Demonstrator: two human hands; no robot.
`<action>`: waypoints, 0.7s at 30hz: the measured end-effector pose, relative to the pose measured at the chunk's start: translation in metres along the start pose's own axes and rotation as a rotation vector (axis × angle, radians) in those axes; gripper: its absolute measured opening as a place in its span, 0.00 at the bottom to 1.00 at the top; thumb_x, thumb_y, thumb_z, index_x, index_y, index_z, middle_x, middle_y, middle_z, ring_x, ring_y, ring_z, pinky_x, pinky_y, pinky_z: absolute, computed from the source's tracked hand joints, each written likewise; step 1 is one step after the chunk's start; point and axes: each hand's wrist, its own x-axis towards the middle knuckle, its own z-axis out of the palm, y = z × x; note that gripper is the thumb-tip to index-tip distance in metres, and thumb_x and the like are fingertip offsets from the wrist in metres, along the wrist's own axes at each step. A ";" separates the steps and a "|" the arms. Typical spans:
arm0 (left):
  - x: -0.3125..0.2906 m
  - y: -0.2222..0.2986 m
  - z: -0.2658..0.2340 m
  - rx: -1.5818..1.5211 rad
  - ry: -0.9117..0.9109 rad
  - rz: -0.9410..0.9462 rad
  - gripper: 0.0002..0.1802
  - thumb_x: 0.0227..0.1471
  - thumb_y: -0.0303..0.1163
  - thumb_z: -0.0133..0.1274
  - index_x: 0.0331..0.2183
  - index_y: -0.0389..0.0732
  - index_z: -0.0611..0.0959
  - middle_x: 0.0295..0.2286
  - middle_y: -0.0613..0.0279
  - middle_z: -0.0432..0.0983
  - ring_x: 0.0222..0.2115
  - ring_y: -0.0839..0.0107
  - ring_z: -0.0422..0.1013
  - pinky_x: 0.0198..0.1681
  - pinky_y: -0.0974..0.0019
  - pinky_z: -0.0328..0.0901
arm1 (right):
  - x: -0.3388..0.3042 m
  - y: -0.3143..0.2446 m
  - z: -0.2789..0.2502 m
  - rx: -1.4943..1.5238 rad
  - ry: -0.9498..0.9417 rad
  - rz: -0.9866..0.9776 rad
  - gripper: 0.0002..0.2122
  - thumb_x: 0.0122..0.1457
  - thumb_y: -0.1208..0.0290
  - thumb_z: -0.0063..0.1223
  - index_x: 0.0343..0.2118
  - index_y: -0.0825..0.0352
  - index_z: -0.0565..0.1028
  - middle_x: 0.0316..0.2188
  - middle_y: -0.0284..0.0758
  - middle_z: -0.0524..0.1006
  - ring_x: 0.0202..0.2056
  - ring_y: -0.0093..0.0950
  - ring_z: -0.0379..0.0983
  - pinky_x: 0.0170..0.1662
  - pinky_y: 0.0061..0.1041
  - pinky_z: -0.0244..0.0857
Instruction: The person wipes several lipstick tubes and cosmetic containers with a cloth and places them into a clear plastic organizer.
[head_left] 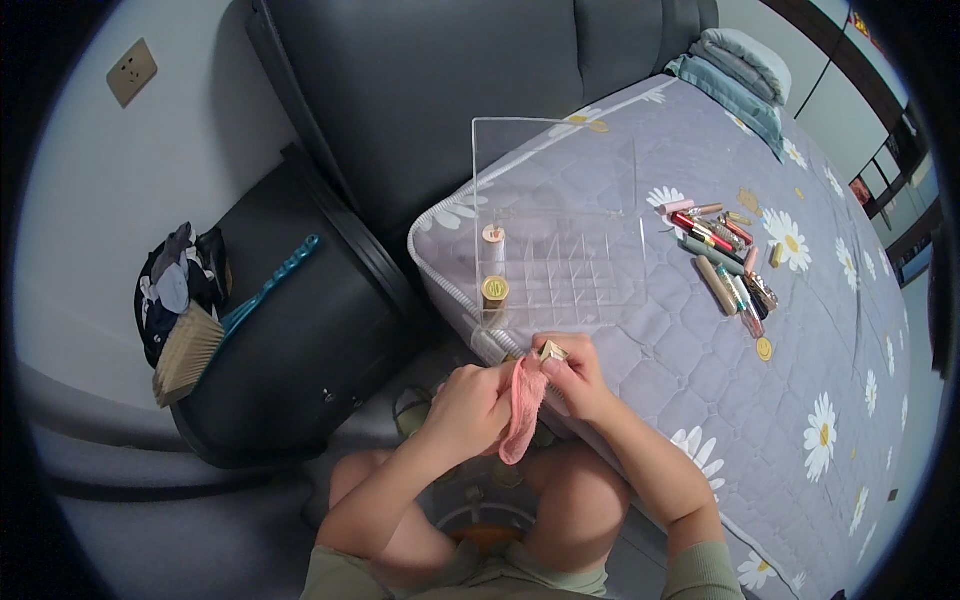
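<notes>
In my left hand (468, 408) is a pink cloth (524, 420), bunched between the fingers and hanging down over my lap. My right hand (584, 384) pinches a small gold lipstick tube (552, 351), its squarish end showing, and the cloth touches it. Just beyond both hands, on the bed's corner, stands a clear lipstick organizer (572, 268) with a grid of compartments and its lid raised. Two tubes occupy its left column: one with a pinkish top (493, 235) and one with a round gold top (494, 289).
Several lipsticks and makeup tubes (722, 290) lie piled on the flowered bed cover (720, 390) to the right. At left, a black bedside cabinet (300, 330) carries a blue-handled brush (192, 350) and dark fabric items (172, 285). Folded bedding (740, 65) sits far right.
</notes>
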 end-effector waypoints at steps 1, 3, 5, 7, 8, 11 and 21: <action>0.000 -0.004 0.002 -0.107 -0.030 -0.020 0.09 0.43 0.29 0.42 0.28 0.34 0.72 0.19 0.49 0.70 0.22 0.55 0.69 0.25 0.63 0.62 | 0.000 0.000 0.000 -0.062 0.020 -0.025 0.13 0.48 0.66 0.45 0.17 0.72 0.66 0.13 0.35 0.62 0.15 0.23 0.56 0.18 0.23 0.49; 0.002 -0.012 0.006 -0.320 -0.088 -0.060 0.10 0.45 0.27 0.40 0.31 0.34 0.71 0.21 0.51 0.72 0.23 0.60 0.70 0.28 0.65 0.62 | 0.001 0.001 -0.002 -0.187 0.059 -0.077 0.13 0.48 0.67 0.44 0.16 0.73 0.66 0.12 0.36 0.63 0.14 0.23 0.57 0.18 0.24 0.49; -0.001 -0.006 0.009 -0.534 -0.120 -0.085 0.14 0.46 0.25 0.38 0.38 0.34 0.68 0.27 0.55 0.71 0.28 0.68 0.69 0.32 0.69 0.62 | 0.001 0.003 -0.006 -0.257 0.099 -0.094 0.13 0.47 0.68 0.44 0.15 0.73 0.66 0.11 0.36 0.62 0.14 0.24 0.57 0.18 0.23 0.49; 0.000 -0.003 0.010 -0.657 -0.164 -0.084 0.18 0.47 0.24 0.37 0.43 0.34 0.64 0.32 0.59 0.69 0.32 0.74 0.66 0.36 0.71 0.61 | 0.002 0.006 -0.011 -0.307 0.143 -0.111 0.13 0.47 0.68 0.44 0.14 0.73 0.66 0.11 0.37 0.62 0.14 0.25 0.57 0.18 0.23 0.50; 0.001 -0.003 0.011 -0.675 -0.193 -0.071 0.20 0.47 0.23 0.36 0.45 0.34 0.61 0.35 0.61 0.67 0.34 0.76 0.64 0.38 0.72 0.60 | 0.001 0.006 -0.014 -0.323 0.168 -0.119 0.12 0.47 0.68 0.44 0.14 0.73 0.65 0.11 0.37 0.62 0.14 0.26 0.57 0.18 0.23 0.49; 0.002 -0.001 0.008 -0.781 -0.258 -0.084 0.23 0.48 0.23 0.36 0.48 0.35 0.58 0.39 0.63 0.64 0.37 0.78 0.62 0.40 0.74 0.58 | 0.002 0.005 -0.015 -0.355 0.260 -0.200 0.12 0.46 0.69 0.44 0.13 0.72 0.64 0.10 0.36 0.60 0.13 0.27 0.55 0.17 0.23 0.48; 0.010 0.003 0.014 -0.670 0.028 -0.075 0.14 0.49 0.26 0.38 0.39 0.34 0.69 0.32 0.62 0.70 0.34 0.77 0.65 0.39 0.73 0.60 | 0.000 0.004 -0.019 -0.389 0.365 -0.305 0.12 0.45 0.70 0.46 0.12 0.70 0.63 0.11 0.34 0.60 0.13 0.26 0.55 0.16 0.22 0.47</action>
